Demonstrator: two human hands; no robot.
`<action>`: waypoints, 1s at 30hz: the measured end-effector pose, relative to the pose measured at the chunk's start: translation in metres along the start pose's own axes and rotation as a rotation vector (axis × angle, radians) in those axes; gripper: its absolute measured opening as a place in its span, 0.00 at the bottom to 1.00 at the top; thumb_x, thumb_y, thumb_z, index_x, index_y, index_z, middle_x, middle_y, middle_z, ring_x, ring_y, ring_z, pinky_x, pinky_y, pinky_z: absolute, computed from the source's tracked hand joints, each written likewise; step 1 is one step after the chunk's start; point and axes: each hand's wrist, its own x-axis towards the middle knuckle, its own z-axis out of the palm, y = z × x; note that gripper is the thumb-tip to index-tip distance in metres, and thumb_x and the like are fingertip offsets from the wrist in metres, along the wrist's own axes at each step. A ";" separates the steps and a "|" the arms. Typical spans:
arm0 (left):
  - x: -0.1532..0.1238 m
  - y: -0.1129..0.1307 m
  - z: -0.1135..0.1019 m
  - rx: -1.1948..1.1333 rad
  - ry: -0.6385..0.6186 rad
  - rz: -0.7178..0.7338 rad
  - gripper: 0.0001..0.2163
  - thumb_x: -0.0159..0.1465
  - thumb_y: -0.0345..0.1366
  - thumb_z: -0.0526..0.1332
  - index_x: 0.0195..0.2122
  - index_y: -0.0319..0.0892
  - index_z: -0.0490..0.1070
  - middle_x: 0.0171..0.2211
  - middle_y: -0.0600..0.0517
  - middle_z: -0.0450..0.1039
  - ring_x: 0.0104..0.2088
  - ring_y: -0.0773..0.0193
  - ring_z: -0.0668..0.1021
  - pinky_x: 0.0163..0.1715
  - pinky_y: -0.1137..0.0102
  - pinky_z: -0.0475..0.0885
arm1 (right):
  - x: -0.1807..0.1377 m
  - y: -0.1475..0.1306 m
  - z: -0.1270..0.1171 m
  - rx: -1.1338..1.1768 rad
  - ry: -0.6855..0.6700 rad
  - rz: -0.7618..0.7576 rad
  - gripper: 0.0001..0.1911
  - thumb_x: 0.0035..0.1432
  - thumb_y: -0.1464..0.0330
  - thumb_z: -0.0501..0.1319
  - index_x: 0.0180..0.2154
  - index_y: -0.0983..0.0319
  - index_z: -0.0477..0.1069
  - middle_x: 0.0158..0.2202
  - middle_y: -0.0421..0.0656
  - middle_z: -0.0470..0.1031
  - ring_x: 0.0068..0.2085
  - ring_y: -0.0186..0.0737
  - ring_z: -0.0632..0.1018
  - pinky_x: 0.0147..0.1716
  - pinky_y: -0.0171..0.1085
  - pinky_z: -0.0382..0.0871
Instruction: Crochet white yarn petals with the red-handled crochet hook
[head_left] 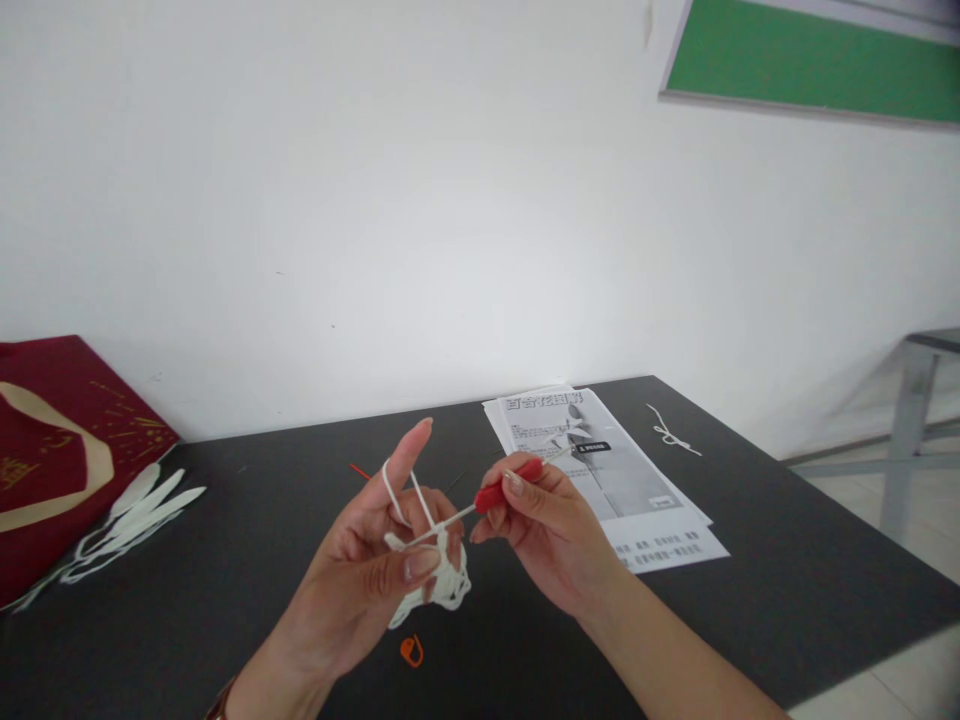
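Note:
My left hand pinches a piece of white crochet work between thumb and fingers. White yarn loops over its raised index finger and runs down to the work. In my right hand is a crochet hook with a red handle, gripped near the thumb. The hook's metal shaft points left and passes by the top of the white work at my left thumb; its tip is hard to make out. An orange stitch marker lies on the table just below the work.
Printed sheets lie on the black table behind my right hand. A short knotted white yarn piece is farther right. On the left are white leaf-shaped pieces with yarn tails, beside a dark red bag. A white wall stands behind.

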 end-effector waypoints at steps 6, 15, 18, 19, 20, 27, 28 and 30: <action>-0.004 0.003 -0.003 -0.045 -0.040 -0.028 0.30 0.55 0.32 0.68 0.58 0.59 0.65 0.22 0.56 0.68 0.29 0.64 0.71 0.29 0.70 0.66 | -0.001 0.001 0.002 0.054 -0.046 0.024 0.09 0.51 0.65 0.69 0.29 0.64 0.77 0.24 0.38 0.76 0.22 0.29 0.74 0.27 0.32 0.78; -0.005 0.002 -0.007 -0.135 -0.140 -0.053 0.28 0.56 0.32 0.67 0.58 0.55 0.67 0.19 0.56 0.67 0.29 0.63 0.73 0.31 0.68 0.66 | -0.004 -0.003 0.006 0.069 -0.128 -0.008 0.08 0.54 0.65 0.68 0.28 0.63 0.76 0.24 0.38 0.75 0.24 0.30 0.74 0.25 0.31 0.77; -0.007 0.004 -0.002 -0.147 -0.102 -0.103 0.27 0.54 0.32 0.68 0.56 0.55 0.70 0.19 0.56 0.69 0.29 0.62 0.74 0.32 0.68 0.67 | -0.005 -0.009 0.006 0.029 -0.148 -0.066 0.06 0.54 0.66 0.67 0.28 0.62 0.76 0.25 0.38 0.74 0.24 0.30 0.74 0.25 0.32 0.76; -0.007 0.005 -0.001 -0.152 -0.094 -0.110 0.27 0.54 0.32 0.69 0.56 0.55 0.70 0.20 0.56 0.70 0.28 0.63 0.74 0.32 0.68 0.67 | -0.006 -0.011 0.006 0.011 -0.153 -0.086 0.06 0.54 0.66 0.67 0.28 0.62 0.76 0.25 0.38 0.74 0.23 0.30 0.74 0.25 0.32 0.76; -0.007 0.006 0.000 -0.159 -0.088 -0.114 0.27 0.53 0.31 0.69 0.56 0.55 0.70 0.20 0.56 0.70 0.28 0.64 0.73 0.33 0.68 0.67 | -0.007 -0.013 0.006 -0.012 -0.157 -0.103 0.06 0.54 0.66 0.67 0.28 0.62 0.76 0.26 0.38 0.74 0.23 0.30 0.74 0.26 0.32 0.75; -0.007 0.002 -0.003 -0.201 -0.152 -0.102 0.27 0.55 0.31 0.67 0.57 0.53 0.69 0.19 0.57 0.66 0.27 0.64 0.73 0.35 0.67 0.70 | -0.011 -0.020 0.003 -0.138 -0.169 -0.177 0.05 0.54 0.66 0.68 0.28 0.60 0.77 0.26 0.38 0.73 0.23 0.31 0.73 0.26 0.35 0.71; -0.006 0.001 -0.004 -0.205 -0.182 -0.088 0.27 0.56 0.31 0.66 0.57 0.53 0.68 0.19 0.57 0.65 0.27 0.64 0.72 0.35 0.67 0.70 | -0.010 -0.020 0.003 -0.143 -0.175 -0.192 0.05 0.54 0.66 0.68 0.28 0.60 0.77 0.26 0.38 0.73 0.22 0.31 0.72 0.26 0.36 0.71; -0.005 -0.001 -0.006 -0.212 -0.240 -0.062 0.27 0.57 0.31 0.65 0.59 0.52 0.66 0.19 0.57 0.63 0.27 0.65 0.71 0.34 0.68 0.70 | -0.009 -0.021 0.001 -0.156 -0.206 -0.225 0.05 0.54 0.66 0.68 0.29 0.60 0.77 0.26 0.38 0.73 0.22 0.31 0.73 0.27 0.37 0.73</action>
